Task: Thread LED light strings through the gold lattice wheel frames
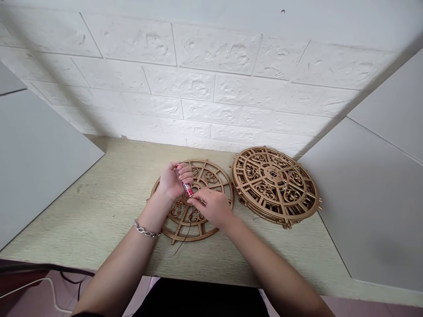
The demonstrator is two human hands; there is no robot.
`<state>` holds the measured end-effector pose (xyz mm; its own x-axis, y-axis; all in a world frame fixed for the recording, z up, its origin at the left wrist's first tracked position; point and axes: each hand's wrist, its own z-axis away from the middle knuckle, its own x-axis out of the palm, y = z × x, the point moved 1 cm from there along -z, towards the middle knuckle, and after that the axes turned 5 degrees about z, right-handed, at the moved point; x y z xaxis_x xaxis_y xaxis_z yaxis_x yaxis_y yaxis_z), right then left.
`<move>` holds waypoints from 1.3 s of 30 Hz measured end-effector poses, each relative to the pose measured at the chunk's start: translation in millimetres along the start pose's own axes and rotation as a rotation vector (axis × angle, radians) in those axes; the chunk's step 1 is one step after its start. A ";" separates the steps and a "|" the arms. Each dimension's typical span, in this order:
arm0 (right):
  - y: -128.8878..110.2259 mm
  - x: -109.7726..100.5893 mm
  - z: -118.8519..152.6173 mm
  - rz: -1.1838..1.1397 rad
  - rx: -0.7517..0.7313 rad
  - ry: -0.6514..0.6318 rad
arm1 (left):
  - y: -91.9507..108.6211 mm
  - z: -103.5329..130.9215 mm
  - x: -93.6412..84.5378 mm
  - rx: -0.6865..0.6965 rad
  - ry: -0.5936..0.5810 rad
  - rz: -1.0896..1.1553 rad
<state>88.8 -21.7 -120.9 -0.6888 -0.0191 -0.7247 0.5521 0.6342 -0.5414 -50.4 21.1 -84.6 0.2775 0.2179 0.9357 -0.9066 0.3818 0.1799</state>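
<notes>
My left hand point(175, 179), a silver chain bracelet on its wrist, is closed around a slim red-and-white cylinder point(188, 189) that slants down to the right. What kind of cylinder it is I cannot make out. At its lower end the fingers of my right hand point(211, 204) are pinched together; whatever is between them is too small to name. A thin dark wire point(189, 226) hangs below the hands and curves down onto the tabletop. Beneath both hands lies a round bronze-coloured lattice panel point(175, 240) with scrollwork, partly covered by them.
On the right, a stack of similar round lattice panels point(276, 185) has thin wires lying loosely on top. The pale wooden table point(109, 211) meets a white brick-pattern wall point(198, 83). Grey boards point(42, 154) stand at both sides. Cables point(53, 288) run below the table's front left edge.
</notes>
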 end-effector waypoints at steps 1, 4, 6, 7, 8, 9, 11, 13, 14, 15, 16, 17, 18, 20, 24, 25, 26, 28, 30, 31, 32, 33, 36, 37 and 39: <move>0.9 0.5 0.6 0.046 -0.034 0.014 | -0.1 -0.1 0.0 -0.005 -0.008 0.002; 1.9 0.8 1.7 0.177 -0.130 0.074 | -0.3 -0.2 0.1 -0.007 -0.024 0.007; 1.7 0.7 2.1 0.239 -0.162 0.094 | -0.5 0.1 0.1 -0.012 -0.035 0.017; 1.4 0.6 2.2 0.262 -0.171 0.093 | -0.7 0.2 0.0 -0.016 -0.041 0.023; 1.2 0.4 2.3 0.281 -0.180 0.086 | -1.0 0.3 -0.2 -0.021 -0.047 0.029; 0.9 0.3 2.3 0.299 -0.187 0.075 | -1.2 0.4 -0.5 -0.026 -0.053 0.034; 0.8 -0.4 2.2 0.329 -0.191 0.056 | -1.6 0.0 -1.6 -0.033 -0.064 0.040; 1.4 -1.3 1.8 0.348 -0.191 0.043 | -1.9 -0.8 -2.7 -0.034 -0.074 0.040; 1.8 -1.8 1.5 0.352 -0.193 0.041 | -2.0 -1.2 -3.2 -0.033 -0.078 0.037; 2.2 -2.3 1.2 0.354 -0.197 0.042 | -2.1 -1.6 -3.5 -0.034 -0.082 0.034; 2.5 -2.6 0.9 0.354 -0.203 0.045 | -2.3 -1.9 -3.6 -0.037 -0.082 0.030; 2.8 -3.0 0.6 0.352 -0.210 0.053 | -2.4 -2.2 -3.6 -0.042 -0.082 0.025; 3.0 -3.3 0.3 0.350 -0.215 0.064 | -2.6 -2.3 -3.5 -0.049 -0.081 0.021; 3.3 -4.1 -0.3 0.348 -0.214 0.089 | -3.1 -2.6 -3.1 -0.058 -0.077 0.016; 4.6 -6.3 -2.0 0.322 -0.142 0.093 | -3.2 -3.9 -3.8 -0.036 -0.087 0.024; 5.0 -7.0 -2.5 0.295 -0.116 0.091 | -3.0 -4.4 -4.3 -0.024 -0.091 0.028; 5.3 -7.6 -3.0 0.252 -0.092 0.089 | -2.6 -4.9 -4.8 -0.012 -0.092 0.032; 5.4 -8.6 -3.8 0.103 -0.053 0.090 | -1.5 -5.7 -6.0 0.007 -0.089 0.039; 4.8 -8.7 -4.4 -0.126 -0.008 0.089 | 0.0 -5.9 -6.8 0.017 -0.078 0.044; 4.6 -8.3 -4.5 -0.270 0.031 0.079 | 0.9 -5.8 -7.1 0.020 -0.071 0.045; 4.5 -7.5 -4.5 -0.423 0.084 0.059 | 1.8 -5.6 -7.3 0.023 -0.064 0.044; 4.6 -6.4 -4.5 -0.576 0.145 0.031 | 2.8 -5.4 -7.4 0.027 -0.060 0.042; 5.1 -3.6 -4.1 -0.902 0.289 -0.091 | 5.7 -5.0 -7.5 0.031 -0.060 0.044; 5.1 -3.4 -3.9 -0.941 0.310 -0.144 | 6.5 -5.0 -7.4 0.030 -0.062 0.045; 3.9 -4.1 -3.3 -0.910 0.326 -0.246 | 7.6 -5.0 -7.0 0.031 -0.062 0.044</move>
<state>92.2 -16.6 -118.6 -0.8174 -0.5756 -0.0236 -0.0107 0.0561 -0.9984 -57.6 26.9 -91.2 0.2179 0.1773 0.9597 -0.9272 0.3446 0.1468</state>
